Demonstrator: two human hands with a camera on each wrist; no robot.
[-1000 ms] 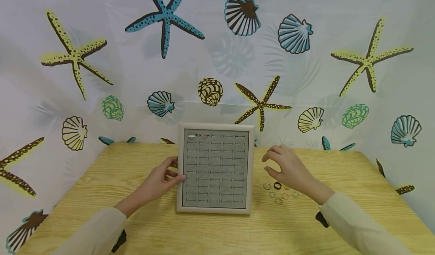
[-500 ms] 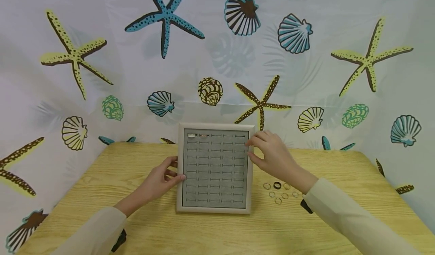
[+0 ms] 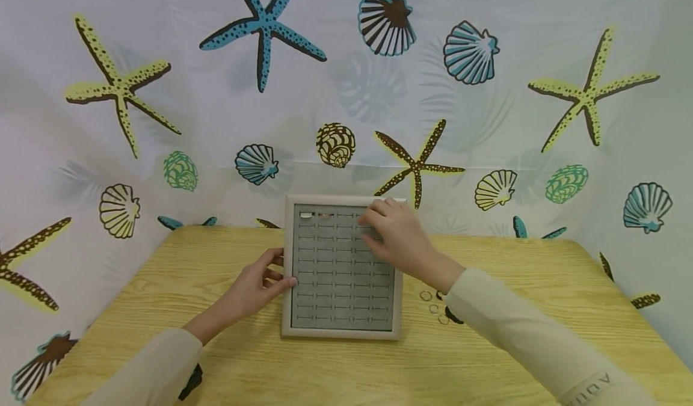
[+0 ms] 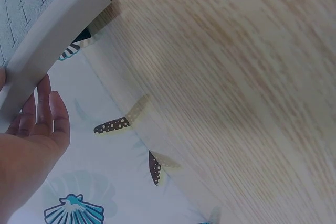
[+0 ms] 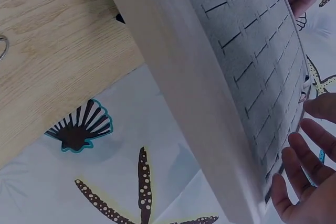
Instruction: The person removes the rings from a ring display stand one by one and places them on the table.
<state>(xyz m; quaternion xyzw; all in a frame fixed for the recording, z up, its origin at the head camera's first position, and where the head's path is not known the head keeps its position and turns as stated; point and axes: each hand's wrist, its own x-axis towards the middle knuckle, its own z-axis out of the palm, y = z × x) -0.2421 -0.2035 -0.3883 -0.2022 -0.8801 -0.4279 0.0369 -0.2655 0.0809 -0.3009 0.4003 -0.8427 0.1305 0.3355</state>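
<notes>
A grey ring display tray with a pale frame (image 3: 341, 333) stands propped up on the table, its face lined with rows of slots. A white ring (image 3: 306, 216) and a pinkish ring (image 3: 325, 216) sit in its top row. My left hand (image 3: 254, 289) grips the left side of the frame, thumb in front and fingers behind, as the left wrist view also shows. Over the upper right of the tray is my right hand (image 3: 397, 234), its fingertips near the top row. In the right wrist view its thumb and fingers (image 5: 310, 169) are apart, with no ring visible between them.
Several loose rings lie on the wooden table (image 3: 227, 358) right of the tray, including a thin ring (image 3: 426, 301) and a dark ring (image 3: 439, 296); my right sleeve (image 3: 520, 328) hides some. Behind hangs a cloth (image 3: 346, 93) printed with starfish and shells.
My right hand has moved left from beside the tray to over its upper right slots. My right forearm now covers part of the loose rings. The left hand and the tray have stayed put.
</notes>
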